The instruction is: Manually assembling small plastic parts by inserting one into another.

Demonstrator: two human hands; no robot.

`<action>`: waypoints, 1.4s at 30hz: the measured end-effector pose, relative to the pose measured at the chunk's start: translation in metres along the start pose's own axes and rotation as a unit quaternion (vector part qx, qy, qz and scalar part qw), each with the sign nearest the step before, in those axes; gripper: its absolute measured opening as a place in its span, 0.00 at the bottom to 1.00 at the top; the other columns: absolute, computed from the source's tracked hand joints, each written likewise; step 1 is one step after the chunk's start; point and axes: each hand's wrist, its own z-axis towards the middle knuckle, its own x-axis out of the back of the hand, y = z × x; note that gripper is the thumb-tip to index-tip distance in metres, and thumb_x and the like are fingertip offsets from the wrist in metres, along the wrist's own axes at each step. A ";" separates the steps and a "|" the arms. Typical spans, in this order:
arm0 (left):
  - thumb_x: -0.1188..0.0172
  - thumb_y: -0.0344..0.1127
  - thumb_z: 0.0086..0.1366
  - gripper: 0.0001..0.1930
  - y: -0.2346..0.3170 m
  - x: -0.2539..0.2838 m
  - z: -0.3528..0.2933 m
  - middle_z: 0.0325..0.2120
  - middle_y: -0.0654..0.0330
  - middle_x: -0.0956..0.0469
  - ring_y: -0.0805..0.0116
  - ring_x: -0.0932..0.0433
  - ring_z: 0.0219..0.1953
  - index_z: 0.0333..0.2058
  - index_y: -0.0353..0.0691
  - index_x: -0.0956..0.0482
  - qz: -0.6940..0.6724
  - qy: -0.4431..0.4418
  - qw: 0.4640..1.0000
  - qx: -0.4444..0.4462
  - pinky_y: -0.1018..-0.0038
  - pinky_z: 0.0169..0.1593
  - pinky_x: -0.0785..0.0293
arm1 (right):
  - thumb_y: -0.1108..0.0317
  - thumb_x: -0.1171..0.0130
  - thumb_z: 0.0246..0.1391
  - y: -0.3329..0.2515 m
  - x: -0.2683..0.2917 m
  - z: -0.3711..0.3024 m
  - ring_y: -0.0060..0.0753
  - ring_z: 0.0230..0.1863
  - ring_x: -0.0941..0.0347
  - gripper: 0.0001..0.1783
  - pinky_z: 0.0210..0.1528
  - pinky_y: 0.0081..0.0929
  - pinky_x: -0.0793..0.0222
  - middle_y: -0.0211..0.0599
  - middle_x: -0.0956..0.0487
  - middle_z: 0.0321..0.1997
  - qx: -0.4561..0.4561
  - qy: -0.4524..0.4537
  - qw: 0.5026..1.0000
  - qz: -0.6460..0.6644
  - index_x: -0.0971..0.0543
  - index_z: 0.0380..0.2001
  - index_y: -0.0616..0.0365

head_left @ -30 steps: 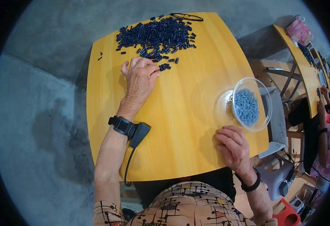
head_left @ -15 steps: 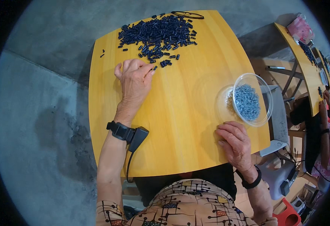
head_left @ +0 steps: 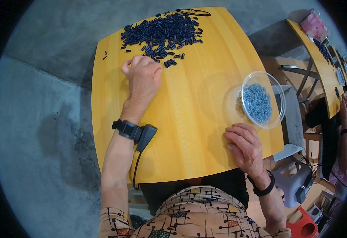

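the small dark cylinder at the left hand's fingertips 0.5 s ago is now hidden, probably drawn under the left hand (head_left: 143,78); its fingers curl, grip untellable. the heaped dark cylinders (head_left: 161,31) lie just beyond. the right hand (head_left: 245,147), loosely bent, contents untellable, is beside the clear plastic bowl (head_left: 278,104).

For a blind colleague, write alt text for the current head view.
A bare left hand is beside a pile of small navy cylindrical pieces on a yellow wood-grained table; the right hand is near a round clear plastic bowl of blue-grey bits.
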 end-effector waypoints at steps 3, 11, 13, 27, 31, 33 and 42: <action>0.37 0.29 0.50 0.01 -0.002 0.014 -0.013 0.28 0.68 0.22 0.68 0.29 0.38 0.23 0.43 0.19 -0.018 0.001 1.000 0.022 0.62 0.51 0.47 | 0.79 0.37 0.35 0.002 -0.001 -0.001 0.45 0.46 0.29 0.16 0.48 0.37 0.32 0.40 0.23 0.40 -0.004 0.005 1.000 -0.003 0.22 0.34 0.61; 0.37 0.30 0.52 0.03 -0.009 0.025 -0.034 0.31 0.67 0.21 0.67 0.28 0.39 0.28 0.43 0.18 -0.040 0.012 0.997 0.067 0.67 0.49 0.43 | 0.79 0.38 0.35 0.001 -0.003 -0.001 0.45 0.47 0.29 0.16 0.49 0.37 0.32 0.39 0.23 0.41 -0.002 0.007 1.000 -0.002 0.22 0.34 0.61; 0.37 0.30 0.51 0.06 -0.007 0.029 -0.040 0.31 0.65 0.22 0.65 0.28 0.39 0.31 0.43 0.18 -0.069 0.041 0.992 0.095 0.67 0.47 0.39 | 0.80 0.38 0.35 0.000 -0.003 -0.002 0.44 0.47 0.29 0.16 0.49 0.36 0.32 0.39 0.23 0.41 -0.006 0.004 1.000 -0.005 0.22 0.34 0.61; 0.34 0.31 0.49 0.12 0.000 0.021 -0.042 0.35 0.64 0.23 0.64 0.30 0.42 0.36 0.42 0.19 -0.046 -0.051 0.996 0.064 0.65 0.48 0.40 | 0.79 0.37 0.35 0.000 -0.004 -0.002 0.45 0.47 0.29 0.16 0.49 0.37 0.32 0.39 0.22 0.41 -0.011 0.007 1.000 -0.014 0.22 0.34 0.61; 0.34 0.32 0.49 0.09 0.001 0.017 -0.039 0.31 0.68 0.23 0.67 0.30 0.40 0.32 0.45 0.18 -0.012 -0.035 0.999 0.035 0.66 0.46 0.44 | 0.79 0.37 0.35 0.000 -0.004 -0.002 0.45 0.47 0.29 0.16 0.49 0.37 0.31 0.40 0.22 0.41 -0.010 0.010 1.000 -0.014 0.22 0.33 0.61; 0.35 0.32 0.50 0.08 0.002 0.018 -0.035 0.31 0.67 0.22 0.67 0.29 0.40 0.32 0.44 0.18 -0.007 -0.047 0.999 0.028 0.66 0.46 0.43 | 0.79 0.37 0.35 0.000 -0.004 -0.002 0.45 0.47 0.29 0.16 0.49 0.36 0.31 0.40 0.22 0.41 -0.009 0.010 1.000 -0.014 0.22 0.33 0.61; 0.35 0.31 0.49 0.05 0.041 0.021 -0.043 0.27 0.66 0.23 0.66 0.29 0.37 0.28 0.43 0.19 -0.035 -0.057 0.997 -0.036 0.66 0.45 0.43 | 0.79 0.38 0.36 0.001 -0.002 -0.003 0.45 0.47 0.29 0.15 0.49 0.37 0.32 0.40 0.23 0.41 -0.004 0.009 1.000 -0.017 0.22 0.34 0.61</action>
